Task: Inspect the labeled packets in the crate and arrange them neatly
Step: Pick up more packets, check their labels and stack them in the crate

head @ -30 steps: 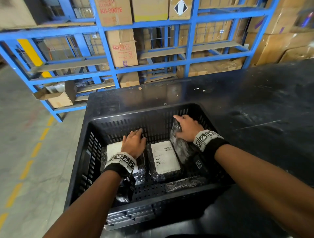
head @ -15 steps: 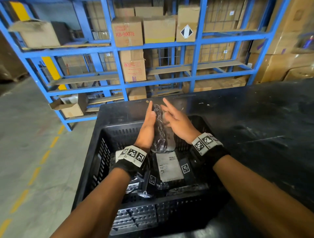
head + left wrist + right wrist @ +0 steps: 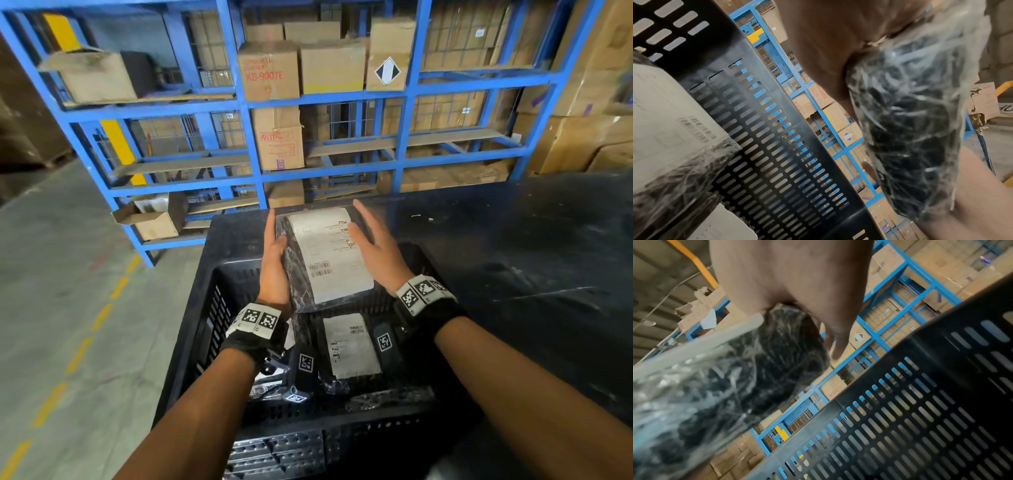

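A black packet (image 3: 325,253) in clear wrap, its white barcode label facing me, is held up over the far side of the black slotted crate (image 3: 205,329). My left hand (image 3: 274,263) grips its left edge, thumb on top. My right hand (image 3: 373,246) holds the right edge with the thumb on the label and the fingers straight. The wrist views show the wrapped packet (image 3: 910,129) against my left palm and the same packet (image 3: 725,386) below my right thumb. A second labeled packet (image 3: 349,346) lies flat in the crate. Another labeled packet (image 3: 663,121) lies by the crate wall (image 3: 777,146).
The crate stands at the left end of a black table (image 3: 513,257). Blue shelving (image 3: 253,144) with cardboard boxes rises behind it. Concrete floor with a yellow dashed line (image 3: 78,353) lies to the left. The slotted crate wall (image 3: 920,418) is close under my right wrist.
Both hands left the crate floor. The packet from the right side came up edge-on between them and is now turned so its label faces me, held higher.
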